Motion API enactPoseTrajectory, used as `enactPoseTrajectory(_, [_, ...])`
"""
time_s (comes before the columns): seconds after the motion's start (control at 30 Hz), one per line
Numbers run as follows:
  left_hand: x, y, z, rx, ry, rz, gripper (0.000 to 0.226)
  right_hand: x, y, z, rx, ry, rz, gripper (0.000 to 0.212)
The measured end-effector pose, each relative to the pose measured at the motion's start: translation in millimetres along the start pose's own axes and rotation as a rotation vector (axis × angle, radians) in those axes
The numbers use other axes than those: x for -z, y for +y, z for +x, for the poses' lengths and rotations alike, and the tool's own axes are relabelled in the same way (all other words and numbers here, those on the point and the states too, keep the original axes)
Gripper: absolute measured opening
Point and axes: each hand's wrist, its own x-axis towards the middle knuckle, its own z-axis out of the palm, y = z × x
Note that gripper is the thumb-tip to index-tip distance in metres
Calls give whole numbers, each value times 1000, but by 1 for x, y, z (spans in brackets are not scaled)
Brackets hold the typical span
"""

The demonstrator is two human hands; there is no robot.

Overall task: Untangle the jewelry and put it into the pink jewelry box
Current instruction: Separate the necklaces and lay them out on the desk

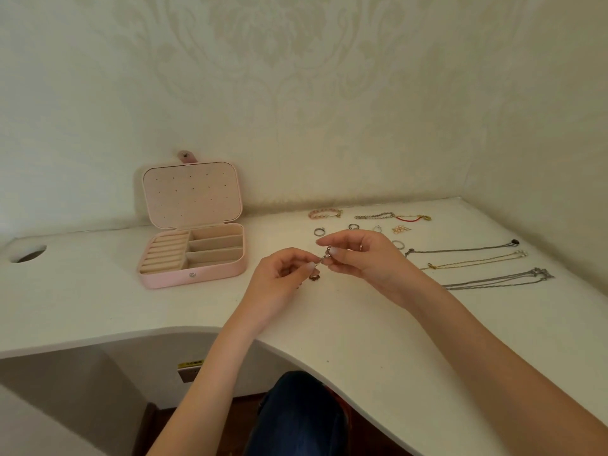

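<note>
Untangling step: left hand (289, 268) and right hand (355, 255) pinch 1 small tangled piece (325, 255); next, carry it to the pink jewelry box (194, 255) at 9 o'clock.

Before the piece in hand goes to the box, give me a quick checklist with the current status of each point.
1. Pink jewelry box lid open: ok, it stands up against the wall.
2. Box compartments free: ok, the ring rolls and side slots look empty.
3. Both hands on the piece: ok, left hand and right hand pinch a small tangled piece between them above the table.
4. Piece untangled: cannot tell, too small to see.
5. Path to the box: ok, bare table between hands and box.
6. Item under the left hand: a small ring lies there; mind it.
</note>
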Motion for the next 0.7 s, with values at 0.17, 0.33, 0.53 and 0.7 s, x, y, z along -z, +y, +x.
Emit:
enactPoseTrajectory(0.17, [-1, 0, -1, -11, 3, 20, 12, 2, -3, -1, -55, -18, 96, 24])
enactPoseTrajectory(0.33, [-2, -4, 0, -13, 46, 58, 14, 1, -5, -1, -61, 3, 123, 20])
enactPoseTrajectory(0.53, [0, -2, 1, -7, 133, -136, 14, 4, -6, -1, -90, 39, 123, 17])
enactPoseTrajectory(0.7, [0, -2, 0, -16, 188, -115, 13, 2, -5, -1, -100, 39, 87, 15])
